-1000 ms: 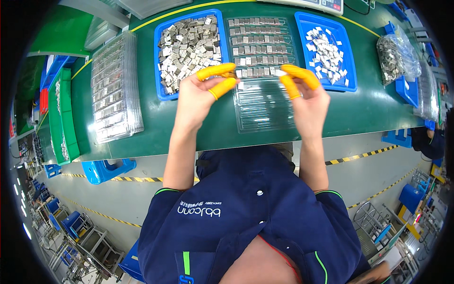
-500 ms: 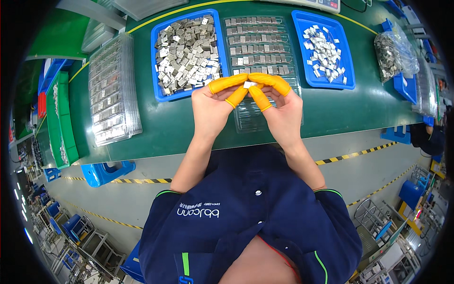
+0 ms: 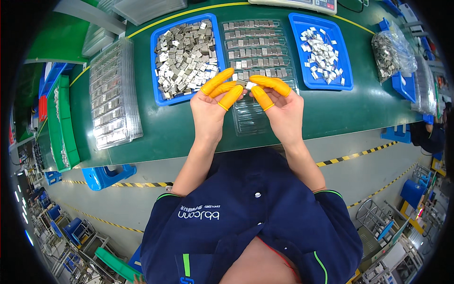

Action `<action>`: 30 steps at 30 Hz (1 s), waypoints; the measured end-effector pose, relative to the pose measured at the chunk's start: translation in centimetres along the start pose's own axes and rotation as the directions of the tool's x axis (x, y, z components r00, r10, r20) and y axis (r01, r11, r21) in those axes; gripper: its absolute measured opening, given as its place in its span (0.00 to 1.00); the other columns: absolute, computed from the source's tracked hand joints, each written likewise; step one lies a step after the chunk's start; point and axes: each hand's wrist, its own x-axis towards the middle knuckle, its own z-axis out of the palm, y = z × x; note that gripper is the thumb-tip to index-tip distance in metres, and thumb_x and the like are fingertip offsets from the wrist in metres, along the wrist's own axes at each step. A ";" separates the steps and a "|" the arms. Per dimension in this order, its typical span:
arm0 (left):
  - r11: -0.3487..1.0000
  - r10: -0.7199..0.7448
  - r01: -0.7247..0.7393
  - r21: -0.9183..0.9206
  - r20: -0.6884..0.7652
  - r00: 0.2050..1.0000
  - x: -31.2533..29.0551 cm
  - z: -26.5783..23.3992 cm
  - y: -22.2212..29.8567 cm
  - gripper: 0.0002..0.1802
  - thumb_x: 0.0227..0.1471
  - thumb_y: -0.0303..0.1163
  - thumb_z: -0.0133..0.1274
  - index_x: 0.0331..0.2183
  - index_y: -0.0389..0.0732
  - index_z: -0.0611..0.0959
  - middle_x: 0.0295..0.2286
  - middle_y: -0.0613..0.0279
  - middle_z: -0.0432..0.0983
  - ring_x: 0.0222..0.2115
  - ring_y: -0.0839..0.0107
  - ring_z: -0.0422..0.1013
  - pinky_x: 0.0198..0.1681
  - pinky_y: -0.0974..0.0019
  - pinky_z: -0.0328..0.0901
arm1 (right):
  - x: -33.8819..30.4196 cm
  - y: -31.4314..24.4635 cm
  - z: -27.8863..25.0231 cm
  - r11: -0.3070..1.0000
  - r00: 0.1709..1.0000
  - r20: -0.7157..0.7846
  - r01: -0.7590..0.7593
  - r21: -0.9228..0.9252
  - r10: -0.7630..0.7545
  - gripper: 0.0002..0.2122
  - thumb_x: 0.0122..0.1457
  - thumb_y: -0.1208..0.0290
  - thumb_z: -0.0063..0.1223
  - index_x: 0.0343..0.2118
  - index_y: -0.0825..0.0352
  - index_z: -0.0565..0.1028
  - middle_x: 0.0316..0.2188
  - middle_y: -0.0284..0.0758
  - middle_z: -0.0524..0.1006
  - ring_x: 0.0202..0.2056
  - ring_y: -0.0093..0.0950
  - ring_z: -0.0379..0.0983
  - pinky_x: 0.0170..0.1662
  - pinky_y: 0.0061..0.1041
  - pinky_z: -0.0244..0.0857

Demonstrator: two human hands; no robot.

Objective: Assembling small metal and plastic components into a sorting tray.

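Note:
Yellow finger cots cover my thumbs and several fingers. Above the near part of a clear plastic tray [image 3: 250, 124], my right hand [image 3: 283, 105] pinches a small white connector [image 3: 250, 85] between thumb and fingertip. Against its left side is a small grey metal shell [image 3: 240, 82], at the tips of my left hand [image 3: 210, 105]. The left thumb and middle finger close on that shell, while the index finger is lifted off. Whether the shell and connector are joined cannot be made out. Rows of metal-shelled pieces [image 3: 257, 52] fill the tray's far part.
Left of the tray, a blue bin [image 3: 154, 71] holds many metal shells; right, another blue bin [image 3: 348, 71] holds white connectors. Stacked clear trays [image 3: 116, 94] and a green bin [image 3: 71, 137] lie farther left. A bag of metal parts [image 3: 385, 57] stands right. Below left, someone carries a green tray [image 3: 116, 265].
My fingertips, pressed together before, have drawn apart, and my left index finger has lifted. The metal shell now shows beside the connector. A green tray has come into view at lower left.

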 end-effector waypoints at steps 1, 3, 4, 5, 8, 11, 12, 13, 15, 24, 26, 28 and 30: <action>1.000 -0.002 0.002 0.001 0.002 1.000 0.0 -0.1 -0.2 0.16 0.43 0.18 0.55 0.38 0.28 0.76 0.32 0.53 0.75 0.32 0.66 0.74 0.37 0.69 0.70 | 0.0 0.1 -0.1 1.000 1.000 -0.003 -0.001 0.000 0.001 0.11 0.51 0.83 0.51 0.39 0.75 0.72 0.36 0.37 0.75 0.35 0.23 0.72 0.42 0.20 0.65; 0.999 0.021 -0.021 0.030 0.006 1.000 0.1 -0.4 -0.5 0.16 0.43 0.18 0.55 0.38 0.28 0.76 0.32 0.53 0.75 0.32 0.67 0.74 0.37 0.69 0.70 | 0.0 0.0 -0.2 0.995 0.999 0.037 0.043 -0.092 -0.040 0.11 0.51 0.83 0.51 0.39 0.74 0.73 0.37 0.36 0.75 0.36 0.23 0.72 0.43 0.20 0.65; 0.999 0.023 -0.023 0.030 0.006 1.000 0.1 -0.5 -0.5 0.16 0.43 0.18 0.55 0.38 0.28 0.76 0.32 0.53 0.75 0.32 0.67 0.74 0.37 0.69 0.70 | 0.1 -0.1 -0.3 0.995 0.998 0.038 0.045 -0.093 -0.042 0.11 0.51 0.83 0.51 0.39 0.74 0.73 0.37 0.36 0.75 0.36 0.23 0.72 0.43 0.20 0.65; 0.999 0.015 -0.016 0.037 0.021 1.000 0.2 -0.5 -0.5 0.16 0.44 0.19 0.55 0.39 0.28 0.76 0.32 0.53 0.75 0.32 0.67 0.74 0.37 0.69 0.70 | 0.1 -0.2 -0.4 0.994 0.998 0.045 0.043 -0.101 -0.039 0.11 0.51 0.83 0.51 0.39 0.73 0.73 0.38 0.36 0.74 0.37 0.23 0.71 0.43 0.20 0.65; 1.000 -0.009 0.008 0.027 0.040 0.999 0.5 -0.5 -0.5 0.16 0.44 0.19 0.55 0.39 0.28 0.76 0.32 0.53 0.75 0.32 0.67 0.74 0.37 0.69 0.70 | 0.5 0.0 -0.5 0.998 0.999 0.027 0.017 -0.053 -0.016 0.11 0.50 0.83 0.52 0.38 0.72 0.74 0.36 0.34 0.74 0.36 0.21 0.71 0.42 0.18 0.64; 0.999 -0.039 0.038 0.015 0.044 0.998 0.7 -0.1 -0.4 0.16 0.44 0.19 0.55 0.39 0.27 0.76 0.32 0.52 0.75 0.31 0.66 0.74 0.37 0.69 0.69 | 0.7 0.0 -0.6 1.000 1.000 0.002 0.015 -0.011 -0.015 0.11 0.50 0.82 0.53 0.37 0.70 0.75 0.35 0.31 0.73 0.35 0.20 0.70 0.41 0.17 0.63; 0.998 -0.054 0.053 0.020 0.042 0.998 0.8 0.1 -0.3 0.16 0.44 0.19 0.55 0.39 0.27 0.76 0.32 0.52 0.75 0.31 0.66 0.74 0.38 0.69 0.69 | 0.8 0.0 -0.7 0.999 0.999 -0.002 0.034 -0.024 -0.034 0.11 0.50 0.82 0.52 0.37 0.69 0.75 0.35 0.31 0.73 0.35 0.20 0.70 0.41 0.17 0.63; 0.999 -0.045 0.044 0.014 0.053 0.998 0.7 0.2 -0.3 0.16 0.44 0.19 0.55 0.39 0.27 0.76 0.32 0.52 0.75 0.31 0.66 0.74 0.38 0.69 0.69 | 0.6 -0.1 -0.7 0.998 0.999 -0.014 0.045 -0.051 -0.046 0.11 0.50 0.82 0.52 0.37 0.69 0.75 0.34 0.31 0.73 0.35 0.20 0.70 0.41 0.17 0.63; 0.997 -0.062 0.062 0.052 -0.010 0.998 0.6 0.4 -0.4 0.16 0.44 0.19 0.55 0.39 0.26 0.75 0.32 0.52 0.75 0.31 0.66 0.74 0.38 0.69 0.69 | 0.5 -0.3 -0.4 0.992 0.996 -0.045 0.077 -0.099 -0.082 0.10 0.49 0.82 0.53 0.37 0.69 0.75 0.33 0.31 0.73 0.35 0.20 0.70 0.40 0.18 0.63; 0.988 -0.085 0.094 0.124 -0.071 0.994 0.1 -1.5 -0.5 0.14 0.43 0.19 0.55 0.37 0.26 0.76 0.30 0.51 0.76 0.28 0.67 0.74 0.34 0.71 0.70 | -0.3 0.7 0.5 0.856 0.949 0.053 0.305 -0.418 -0.312 0.13 0.44 0.82 0.54 0.36 0.67 0.76 0.32 0.38 0.76 0.35 0.33 0.72 0.39 0.25 0.65; 0.993 -0.091 0.095 0.075 -0.050 0.995 0.2 -1.6 -0.3 0.14 0.44 0.19 0.55 0.37 0.27 0.76 0.30 0.51 0.76 0.29 0.67 0.74 0.34 0.71 0.70 | -0.1 0.5 0.7 0.866 0.959 0.042 0.271 -0.422 -0.279 0.13 0.45 0.82 0.54 0.37 0.67 0.76 0.32 0.37 0.76 0.35 0.31 0.72 0.40 0.23 0.65; 0.994 -0.100 0.101 0.034 -0.036 0.994 0.0 -2.0 -0.3 0.14 0.44 0.19 0.54 0.37 0.28 0.76 0.31 0.52 0.76 0.29 0.67 0.74 0.34 0.71 0.71 | -0.1 0.6 1.0 0.936 0.980 0.042 0.198 -0.290 -0.195 0.11 0.47 0.82 0.55 0.36 0.69 0.76 0.33 0.35 0.76 0.36 0.26 0.71 0.42 0.21 0.63; 0.987 -0.148 0.146 -0.070 -0.037 0.988 0.2 -2.5 -0.4 0.14 0.45 0.20 0.53 0.38 0.28 0.76 0.31 0.52 0.75 0.30 0.66 0.74 0.34 0.71 0.71 | -0.1 0.8 1.3 0.952 0.984 0.055 0.178 -0.247 -0.170 0.10 0.48 0.81 0.55 0.36 0.70 0.76 0.34 0.35 0.75 0.38 0.26 0.70 0.44 0.21 0.62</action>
